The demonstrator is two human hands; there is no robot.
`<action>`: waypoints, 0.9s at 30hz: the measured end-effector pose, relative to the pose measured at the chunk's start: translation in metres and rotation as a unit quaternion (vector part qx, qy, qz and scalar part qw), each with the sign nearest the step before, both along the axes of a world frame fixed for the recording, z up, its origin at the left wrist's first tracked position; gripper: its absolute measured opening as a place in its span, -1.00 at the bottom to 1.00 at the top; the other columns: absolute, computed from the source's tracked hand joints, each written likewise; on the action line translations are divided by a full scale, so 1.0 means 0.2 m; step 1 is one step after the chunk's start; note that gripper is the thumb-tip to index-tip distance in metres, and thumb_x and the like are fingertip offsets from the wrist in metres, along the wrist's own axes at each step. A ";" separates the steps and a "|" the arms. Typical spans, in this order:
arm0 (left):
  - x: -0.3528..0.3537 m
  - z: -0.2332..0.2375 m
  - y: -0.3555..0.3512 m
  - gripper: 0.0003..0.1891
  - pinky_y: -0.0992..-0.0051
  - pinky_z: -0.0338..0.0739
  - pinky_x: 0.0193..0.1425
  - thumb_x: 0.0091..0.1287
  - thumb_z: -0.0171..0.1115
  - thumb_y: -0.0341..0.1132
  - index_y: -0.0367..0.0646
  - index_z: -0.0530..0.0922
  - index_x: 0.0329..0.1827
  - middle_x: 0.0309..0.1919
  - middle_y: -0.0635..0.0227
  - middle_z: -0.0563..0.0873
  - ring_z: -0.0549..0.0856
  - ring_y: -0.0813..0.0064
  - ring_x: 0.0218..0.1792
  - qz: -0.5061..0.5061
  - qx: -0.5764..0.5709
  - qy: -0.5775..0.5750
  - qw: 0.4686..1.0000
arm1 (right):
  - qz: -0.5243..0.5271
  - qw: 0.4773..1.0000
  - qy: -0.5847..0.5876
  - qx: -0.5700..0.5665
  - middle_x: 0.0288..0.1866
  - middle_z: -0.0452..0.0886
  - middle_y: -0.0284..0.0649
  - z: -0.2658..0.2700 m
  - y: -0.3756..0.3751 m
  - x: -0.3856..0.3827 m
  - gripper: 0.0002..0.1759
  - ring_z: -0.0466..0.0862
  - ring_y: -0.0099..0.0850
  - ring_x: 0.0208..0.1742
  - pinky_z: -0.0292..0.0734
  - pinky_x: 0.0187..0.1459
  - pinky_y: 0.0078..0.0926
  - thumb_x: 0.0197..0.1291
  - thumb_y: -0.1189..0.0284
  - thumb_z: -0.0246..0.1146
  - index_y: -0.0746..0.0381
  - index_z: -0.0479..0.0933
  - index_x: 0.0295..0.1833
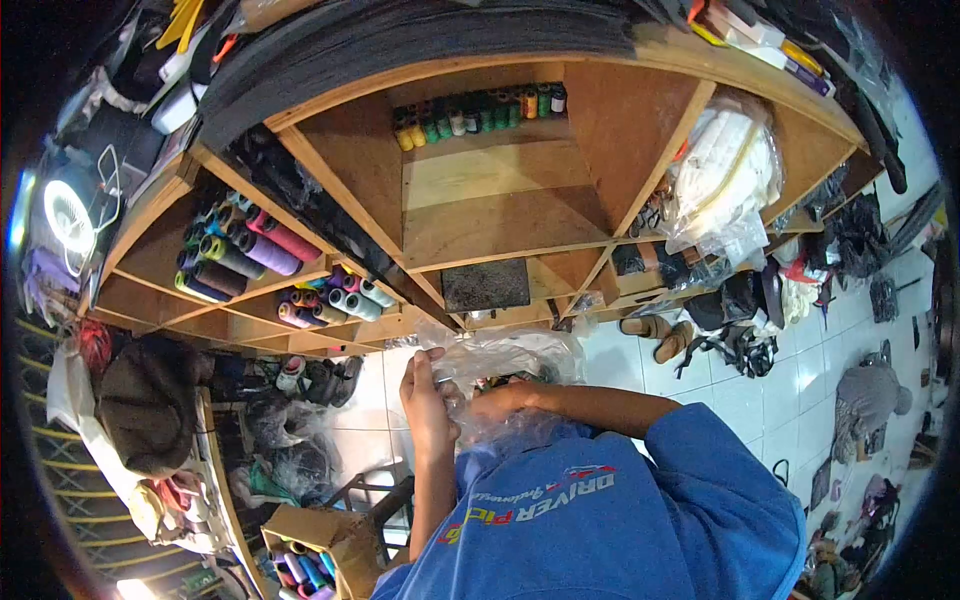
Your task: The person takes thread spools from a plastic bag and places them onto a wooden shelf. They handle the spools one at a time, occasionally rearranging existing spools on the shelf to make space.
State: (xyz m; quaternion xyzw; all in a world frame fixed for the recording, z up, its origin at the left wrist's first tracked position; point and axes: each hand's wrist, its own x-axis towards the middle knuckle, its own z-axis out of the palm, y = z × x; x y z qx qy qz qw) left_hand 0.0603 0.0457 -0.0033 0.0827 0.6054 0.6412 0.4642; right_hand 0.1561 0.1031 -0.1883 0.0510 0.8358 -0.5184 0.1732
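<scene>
A clear plastic bag (520, 352) is spread open in front of my chest, below the wooden shelf. My left hand (428, 400) grips its left edge, with fingers pointing up. My right hand (507, 399) is at the bag's opening, its fingers partly hidden by the plastic and curled around something dark that I cannot make out. The bag's lower part rests against my blue shirt (600, 520).
A wooden shelf (500, 240) with thread spools (480, 115) and a bag of white items (725, 165) spans the front. Sandals (660, 337) lie on the tiled floor to the right. A cardboard box of spools (330, 545) stands lower left, beside a dark stool (385, 510).
</scene>
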 end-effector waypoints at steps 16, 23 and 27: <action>-0.13 0.01 0.00 -0.64 0.64 0.07 -0.77 0.44 -0.04 -0.04 -0.19 0.49 -0.16 -0.81 0.54 0.28 0.19 0.72 -0.83 0.094 0.031 0.029 0.995 | -0.200 0.967 0.160 -0.024 0.00 0.61 -0.23 0.98 0.39 0.25 -0.58 0.59 -0.40 0.02 0.44 0.08 -0.44 0.01 0.41 0.31 0.14 0.52 0.07; -0.14 0.04 0.02 -0.64 0.67 0.39 -0.61 0.46 -0.08 -0.11 -0.27 0.51 -0.13 -0.41 0.32 0.61 0.52 0.65 -0.61 0.089 0.065 -0.003 0.994 | -0.473 0.853 0.209 0.072 -0.14 0.66 -0.23 1.04 0.89 0.32 -0.55 0.63 -0.38 -0.14 0.51 -0.11 -0.44 0.07 0.31 0.37 0.14 0.50 0.10; -0.16 -0.01 0.01 -0.64 0.67 0.25 -0.67 0.45 -0.05 -0.08 -0.24 0.51 -0.16 -0.56 0.41 0.48 0.38 0.68 -0.71 0.121 0.060 0.024 0.991 | -0.489 0.803 0.237 0.244 -0.10 0.64 -0.13 0.82 1.12 0.26 -0.61 0.64 -0.22 -0.08 0.50 -0.06 -0.38 0.11 0.37 0.33 0.13 0.50 0.08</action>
